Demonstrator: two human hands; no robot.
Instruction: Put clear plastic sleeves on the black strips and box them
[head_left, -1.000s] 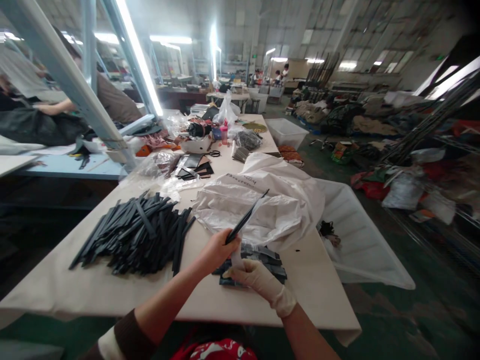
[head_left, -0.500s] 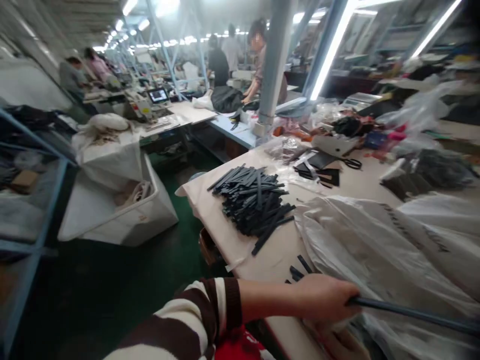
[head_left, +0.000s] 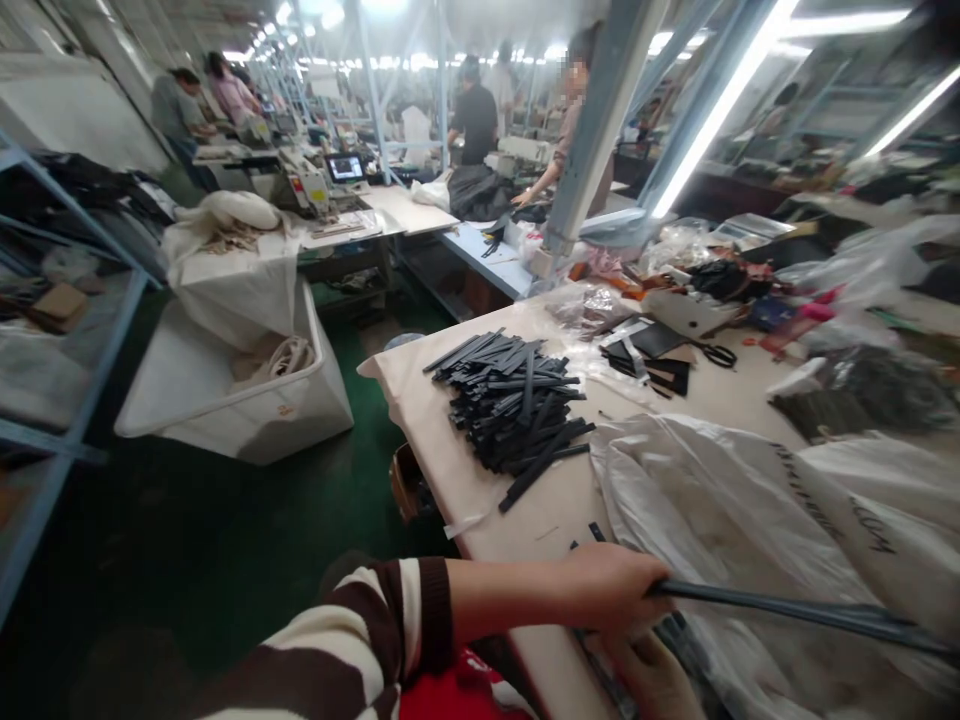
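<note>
My left hand is closed on one end of a long dark strip, which stretches to the right across a white plastic bag. Beneath it, at the bottom edge, part of my right hand shows; its fingertips are hidden, so what it holds cannot be made out. Ahead of both hands a pile of short black strips lies on the cream-covered table. A few more black pieces poke out just behind my left wrist.
Black scissors and cut black pieces lie beyond the pile, near clear plastic bags. A white bin stands on the floor at left. Grey post rises behind the table. Several people work in the background.
My left hand and the strip's near end have shifted a little left in the view. The camera view has also moved slightly; the pile looks unchanged.
</note>
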